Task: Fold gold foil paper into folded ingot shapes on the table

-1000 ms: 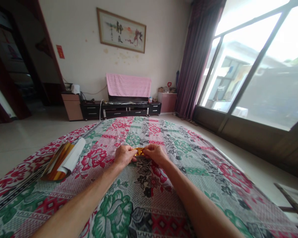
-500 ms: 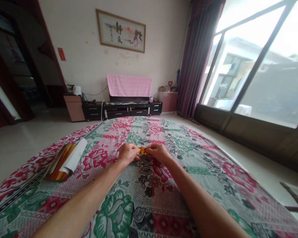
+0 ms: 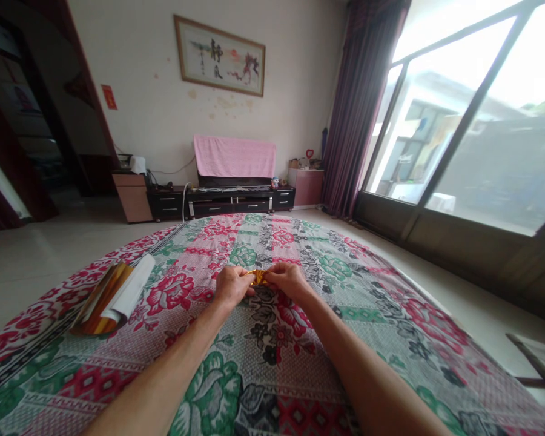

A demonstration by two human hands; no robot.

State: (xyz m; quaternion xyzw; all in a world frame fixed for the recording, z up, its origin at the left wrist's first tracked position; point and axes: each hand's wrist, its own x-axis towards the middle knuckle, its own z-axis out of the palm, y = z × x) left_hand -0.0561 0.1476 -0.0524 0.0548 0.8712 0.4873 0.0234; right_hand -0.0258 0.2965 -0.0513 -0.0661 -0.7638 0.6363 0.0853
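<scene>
A small piece of shiny gold foil or paper (image 3: pixel 259 277) is held between both hands, above the middle of the flowered cloth (image 3: pixel 263 327). My left hand (image 3: pixel 234 283) pinches its left end, fingers closed. Its right end is gripped by my right hand (image 3: pixel 287 280), with thumb and fingers pressed together. The fingers cover both ends, and only the crumpled middle shows. To the left on the cloth lies a curled stack of gold and white sheets (image 3: pixel 113 297).
The cloth covers a large rounded surface. Beyond it stand a low black cabinet (image 3: pixel 231 208) and a screen draped with a pink cloth (image 3: pixel 235 156). A wooden frame piece (image 3: pixel 533 360) juts in at the lower right.
The gold piece looks more bunched and bent between my fingers. Both hands keep nearly the same position, and the view has shifted slightly.
</scene>
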